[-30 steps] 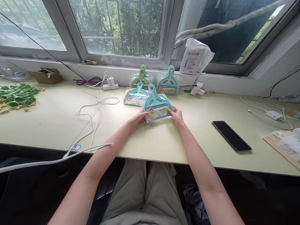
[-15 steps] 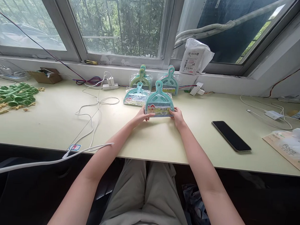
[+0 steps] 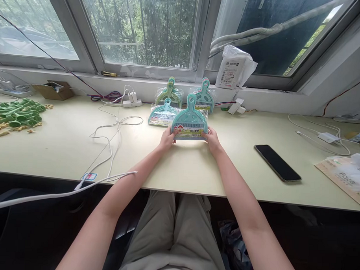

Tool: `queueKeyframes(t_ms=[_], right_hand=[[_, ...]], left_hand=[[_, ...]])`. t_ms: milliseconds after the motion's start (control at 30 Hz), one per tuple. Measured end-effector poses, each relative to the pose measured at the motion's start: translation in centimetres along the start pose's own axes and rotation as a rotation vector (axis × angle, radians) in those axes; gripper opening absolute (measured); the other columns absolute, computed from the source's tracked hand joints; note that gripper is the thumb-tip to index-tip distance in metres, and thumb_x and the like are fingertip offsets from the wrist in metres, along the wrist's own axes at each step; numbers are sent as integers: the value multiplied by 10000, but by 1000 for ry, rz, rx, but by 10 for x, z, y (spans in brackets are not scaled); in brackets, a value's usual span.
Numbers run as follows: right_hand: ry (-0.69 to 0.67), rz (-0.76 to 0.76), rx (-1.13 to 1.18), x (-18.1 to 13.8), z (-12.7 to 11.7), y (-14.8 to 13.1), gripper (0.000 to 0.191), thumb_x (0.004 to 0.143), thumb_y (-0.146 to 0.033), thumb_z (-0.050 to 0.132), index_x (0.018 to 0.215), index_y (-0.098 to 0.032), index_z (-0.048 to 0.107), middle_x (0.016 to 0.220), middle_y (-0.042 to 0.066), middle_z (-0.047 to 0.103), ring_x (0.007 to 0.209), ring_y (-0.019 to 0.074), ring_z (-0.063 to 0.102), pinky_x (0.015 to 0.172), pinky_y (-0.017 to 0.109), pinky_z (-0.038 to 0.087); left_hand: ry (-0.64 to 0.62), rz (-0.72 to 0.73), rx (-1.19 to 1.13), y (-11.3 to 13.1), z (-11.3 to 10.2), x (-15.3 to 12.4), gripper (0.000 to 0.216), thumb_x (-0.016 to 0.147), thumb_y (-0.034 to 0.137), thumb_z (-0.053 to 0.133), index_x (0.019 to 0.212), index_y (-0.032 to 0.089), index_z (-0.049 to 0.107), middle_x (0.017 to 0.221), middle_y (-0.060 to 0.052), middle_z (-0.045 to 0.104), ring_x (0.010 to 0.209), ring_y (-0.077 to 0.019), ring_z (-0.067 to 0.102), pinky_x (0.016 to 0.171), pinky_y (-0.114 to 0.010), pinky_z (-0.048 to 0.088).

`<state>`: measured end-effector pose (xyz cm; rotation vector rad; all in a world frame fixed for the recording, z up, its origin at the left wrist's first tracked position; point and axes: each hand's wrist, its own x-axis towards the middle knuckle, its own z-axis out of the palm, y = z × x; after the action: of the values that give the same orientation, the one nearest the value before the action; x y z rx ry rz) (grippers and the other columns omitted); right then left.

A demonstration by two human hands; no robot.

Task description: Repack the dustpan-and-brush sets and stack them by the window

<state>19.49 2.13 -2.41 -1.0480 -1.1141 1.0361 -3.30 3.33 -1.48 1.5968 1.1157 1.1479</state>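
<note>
Between my two hands stands a teal dustpan and brush set (image 3: 190, 119) in clear plastic, upright with its handle on top and a printed label across the front. My left hand (image 3: 167, 138) is closed on its lower left side, thumb on the front. At the lower right side, my right hand (image 3: 213, 139) grips it the same way. Just behind on the left is another light teal dustpan set (image 3: 163, 112). Farther back stand a green dustpan set (image 3: 170, 89) and a further teal one (image 3: 205, 94), partly hidden by those in front.
A black phone (image 3: 277, 163) lies right of my arms, with a tissue pack (image 3: 345, 176) beyond it. White cables (image 3: 111, 142) loop across the left of the table (image 3: 64, 146). Green plastic parts (image 3: 18, 113) are heaped far left. A wrapped package (image 3: 234, 68) sits on the sill.
The held dustpan set has shifted slightly left and its handle has risen a little. My left thumb has moved from along the bottom edge up onto the label.
</note>
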Motion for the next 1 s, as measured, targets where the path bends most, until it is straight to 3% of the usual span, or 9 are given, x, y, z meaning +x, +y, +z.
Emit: queueKeyframes(t_ms=[333,567,733,900,1000], right_hand=[[3,-150,-155,-3,14,2,489,692,-577,637,1019,-222,558,1043,59,664,985,224,602,873,393,490],[21,-126,-320,-6,16,5,589,634,-538,736,1087,-237,508,962,50,649,848,220,598,704,348,507],[101,-173,-334,-5,15,5,495,645,-528,707,994,-227,528,912,32,643,824,211,588,734,350,491],[140,-206,-356,-3,13,6,438,674,-495,668,981,-225,511,894,37,631,799,208,577,712,336,469],[157,-208,-365,-3,13,6,441,678,-499,654,987,-225,498,897,36,628,794,205,572,706,334,463]], left_hand=[[120,-4,135,-1,-5,-1,292,841,386,498,1085,234,550,821,-5,629,444,-98,507,463,-236,418],[128,-9,131,3,-6,-3,285,831,370,501,1073,226,546,782,-3,613,440,-105,495,480,-249,419],[114,5,129,5,-3,-4,300,832,380,483,1086,233,545,837,-11,629,457,-108,510,498,-257,438],[48,53,169,10,-5,-6,452,811,307,412,1252,230,472,780,-9,640,503,-138,565,517,-259,446],[-35,85,100,15,-7,-8,521,777,317,399,1287,216,431,939,-34,669,521,-122,586,500,-247,441]])
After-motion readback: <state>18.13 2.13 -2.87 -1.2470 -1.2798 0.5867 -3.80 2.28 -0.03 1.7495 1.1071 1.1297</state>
